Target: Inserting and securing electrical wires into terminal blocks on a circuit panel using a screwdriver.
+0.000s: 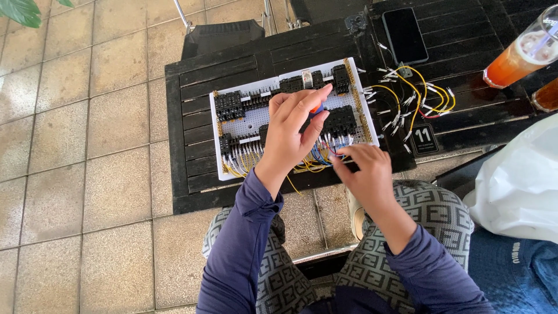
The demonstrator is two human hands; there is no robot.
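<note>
left hand (290, 131): frame centre, fingers pinching red-blue screwdriver (317, 109) over white wiring board (256, 119)
right hand (361, 168): right of centre, fingertips pinching wires (331, 152)

Bright, even daylight from above; sharp in the middle, stretched at the edges.

The pale floor tiles (87, 134) shine softly at the far left with a faint sheen, and the white bag (517, 186) at the right is nearly washed out. Shadows are short and soft: a dim one lies under the left hand (293, 131) on the white board (244, 125). The dark counter (192, 139) keeps its slat detail. The right hand (363, 171) is slightly smeared at the fingertips. Tile lines bow near the frame edges, and the drink cup (520, 55) is cut off at the corner.
</note>
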